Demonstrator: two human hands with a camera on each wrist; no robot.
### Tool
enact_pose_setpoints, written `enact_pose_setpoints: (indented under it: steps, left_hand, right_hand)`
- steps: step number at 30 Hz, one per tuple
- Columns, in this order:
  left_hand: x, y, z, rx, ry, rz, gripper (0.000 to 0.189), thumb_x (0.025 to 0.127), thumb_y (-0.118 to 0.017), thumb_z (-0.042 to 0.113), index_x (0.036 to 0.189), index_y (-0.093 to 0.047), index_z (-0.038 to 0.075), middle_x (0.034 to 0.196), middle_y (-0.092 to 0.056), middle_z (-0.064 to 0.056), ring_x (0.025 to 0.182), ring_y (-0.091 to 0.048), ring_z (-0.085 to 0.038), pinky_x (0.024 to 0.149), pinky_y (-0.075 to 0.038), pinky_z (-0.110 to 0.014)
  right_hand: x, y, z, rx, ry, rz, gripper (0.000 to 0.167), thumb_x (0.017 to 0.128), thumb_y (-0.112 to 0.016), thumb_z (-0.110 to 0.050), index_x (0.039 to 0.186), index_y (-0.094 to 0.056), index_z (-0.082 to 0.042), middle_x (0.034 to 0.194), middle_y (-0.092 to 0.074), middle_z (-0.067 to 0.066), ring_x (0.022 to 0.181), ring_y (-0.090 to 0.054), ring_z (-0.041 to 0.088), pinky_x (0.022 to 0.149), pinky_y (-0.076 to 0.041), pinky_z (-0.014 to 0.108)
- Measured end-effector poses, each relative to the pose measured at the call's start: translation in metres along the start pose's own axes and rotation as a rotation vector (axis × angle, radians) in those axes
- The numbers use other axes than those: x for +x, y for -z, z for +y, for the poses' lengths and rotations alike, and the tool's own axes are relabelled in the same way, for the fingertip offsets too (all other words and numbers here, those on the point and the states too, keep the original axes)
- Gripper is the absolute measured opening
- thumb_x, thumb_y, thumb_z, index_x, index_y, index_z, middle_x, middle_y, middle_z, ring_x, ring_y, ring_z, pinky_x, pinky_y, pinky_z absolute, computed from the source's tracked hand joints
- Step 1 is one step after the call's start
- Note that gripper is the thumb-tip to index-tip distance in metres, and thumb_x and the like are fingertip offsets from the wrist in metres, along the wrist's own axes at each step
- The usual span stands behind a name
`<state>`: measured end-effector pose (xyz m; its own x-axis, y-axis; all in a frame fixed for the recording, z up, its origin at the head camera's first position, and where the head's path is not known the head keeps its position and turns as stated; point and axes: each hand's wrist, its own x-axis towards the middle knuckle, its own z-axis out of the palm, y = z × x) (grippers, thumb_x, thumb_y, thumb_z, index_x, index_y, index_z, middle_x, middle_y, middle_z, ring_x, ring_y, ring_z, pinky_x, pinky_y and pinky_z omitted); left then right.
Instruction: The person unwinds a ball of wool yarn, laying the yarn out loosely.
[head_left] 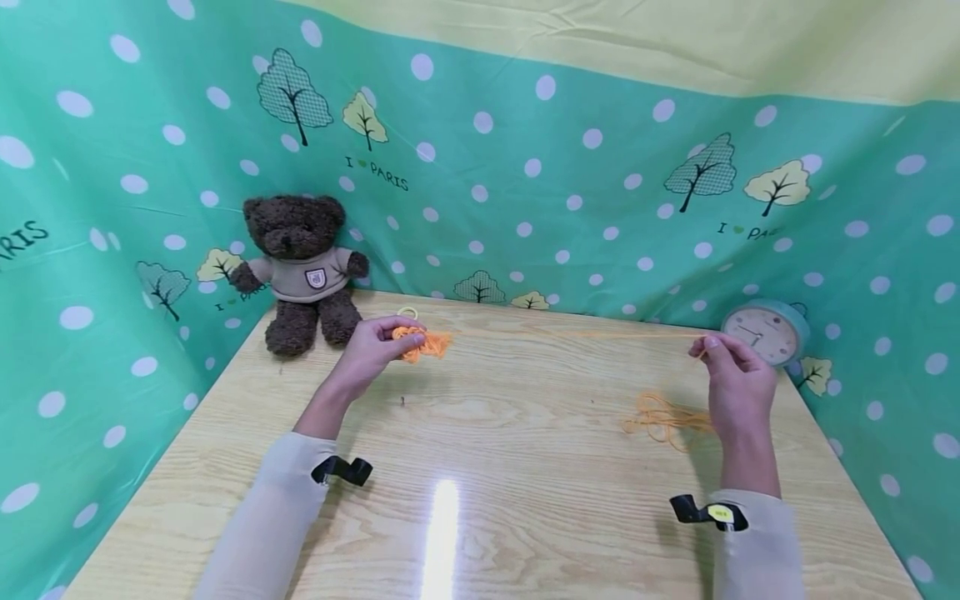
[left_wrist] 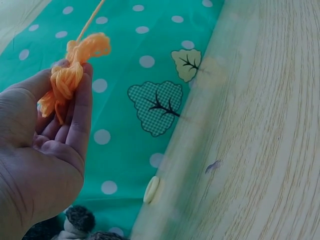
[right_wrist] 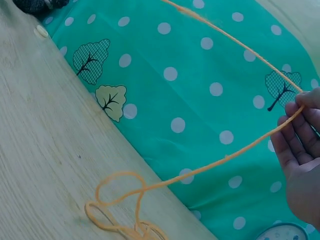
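- Clearly, your hands are well apart: the left hand (head_left: 369, 348) pinches an orange yarn bundle (head_left: 429, 344) between thumb and fingers, and the right hand (head_left: 738, 390) pinches the strand (head_left: 645, 336) leading out of it.
- You have the bundle over the far side of the table (head_left: 540, 508), near a pale ring (head_left: 407, 312); past your right hand, the strand drops to a loose tangle (head_left: 666, 417) on the wood.
- Expect the yarn to be very light, soft and limp, easily squashed, its loops prone to snagging.
- Your best hold is probably the bundle's gathered middle; a hard pull could distort its loops.
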<state>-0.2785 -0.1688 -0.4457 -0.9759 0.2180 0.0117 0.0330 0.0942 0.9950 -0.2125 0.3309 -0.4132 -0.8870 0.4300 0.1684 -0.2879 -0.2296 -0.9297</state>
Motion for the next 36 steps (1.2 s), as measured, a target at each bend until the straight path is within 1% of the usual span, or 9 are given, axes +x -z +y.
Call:
enact_pose_setpoints:
  steps: [4, 9, 16, 19, 22, 26, 31, 36]
  left_hand:
    - [0.0, 0.002, 0.0, 0.012, -0.005, 0.001, 0.044, 0.096, -0.076, 0.024, 0.128, -0.066, -0.006, 0.1, -0.074, 0.01, 0.081, -0.067, -0.004, 0.076, -0.058, -0.021]
    - [0.0, 0.003, -0.001, 0.024, -0.014, 0.0, 0.042, 0.097, -0.075, 0.024, 0.127, -0.068, -0.004, 0.103, -0.072, 0.009, 0.083, -0.067, -0.004, 0.076, -0.058, -0.021]
    - [0.0, 0.005, -0.001, 0.039, -0.022, 0.0, 0.038, 0.097, -0.075, 0.025, 0.124, -0.07, -0.001, 0.102, -0.073, 0.009, 0.084, -0.068, -0.004, 0.077, -0.058, -0.022]
    - [0.0, 0.005, -0.001, 0.052, -0.027, 0.002, 0.038, 0.097, -0.075, 0.026, 0.124, -0.07, 0.0, 0.099, -0.073, 0.009, 0.083, -0.068, -0.005, 0.077, -0.059, -0.024]
    - [0.0, 0.005, -0.001, 0.054, -0.03, 0.005, 0.037, 0.097, -0.075, 0.026, 0.123, -0.071, 0.001, 0.095, -0.074, 0.009, 0.082, -0.069, -0.006, 0.077, -0.06, -0.026]
    - [-0.001, 0.005, 0.001, 0.032, -0.029, 0.008, 0.035, 0.097, -0.075, 0.026, 0.122, -0.071, 0.002, 0.091, -0.077, 0.009, 0.082, -0.07, -0.006, 0.076, -0.059, -0.026]
    - [-0.002, 0.005, 0.001, 0.012, -0.033, 0.011, 0.032, 0.096, -0.076, 0.025, 0.119, -0.072, 0.003, 0.089, -0.078, 0.006, 0.081, -0.07, -0.008, 0.074, -0.059, -0.023]
    - [-0.002, 0.006, 0.0, 0.028, -0.042, 0.007, 0.032, 0.096, -0.075, 0.027, 0.119, -0.072, 0.005, 0.088, -0.078, 0.007, 0.084, -0.072, -0.008, 0.075, -0.059, -0.023]
  right_hand:
    - [-0.002, 0.006, 0.0, 0.009, 0.022, 0.005, 0.028, 0.096, -0.074, -0.013, 0.111, -0.069, 0.01, 0.101, -0.069, 0.009, 0.093, -0.064, 0.02, 0.092, -0.057, 0.021]
    - [-0.003, 0.015, 0.0, 0.025, 0.038, 0.022, 0.03, 0.095, -0.075, -0.011, 0.112, -0.069, 0.012, 0.101, -0.069, 0.01, 0.092, -0.066, 0.02, 0.089, -0.058, 0.022]
    - [-0.005, 0.029, -0.004, 0.03, -0.011, 0.021, 0.029, 0.095, -0.075, -0.011, 0.117, -0.071, 0.008, 0.106, -0.069, 0.007, 0.092, -0.067, 0.018, 0.091, -0.057, 0.019]
    - [-0.005, 0.034, -0.005, 0.014, -0.02, 0.026, 0.03, 0.095, -0.075, -0.012, 0.118, -0.071, 0.007, 0.105, -0.07, 0.007, 0.092, -0.067, 0.018, 0.091, -0.057, 0.018]
    - [-0.006, 0.039, -0.006, -0.005, -0.034, 0.031, 0.032, 0.095, -0.075, -0.014, 0.12, -0.071, 0.006, 0.11, -0.067, 0.006, 0.093, -0.067, 0.016, 0.091, -0.057, 0.016]
    - [-0.007, 0.046, -0.005, -0.019, -0.037, 0.032, 0.034, 0.094, -0.075, -0.015, 0.12, -0.07, 0.006, 0.111, -0.065, 0.006, 0.093, -0.066, 0.016, 0.09, -0.056, 0.015]
    - [-0.008, 0.05, -0.002, 0.012, -0.015, 0.045, 0.031, 0.094, -0.075, -0.01, 0.118, -0.07, 0.009, 0.105, -0.069, 0.007, 0.091, -0.067, 0.018, 0.089, -0.058, 0.018]
    - [-0.007, 0.055, -0.002, 0.013, -0.002, 0.059, 0.029, 0.094, -0.075, -0.008, 0.117, -0.071, 0.009, 0.103, -0.071, 0.006, 0.09, -0.068, 0.017, 0.087, -0.058, 0.018]
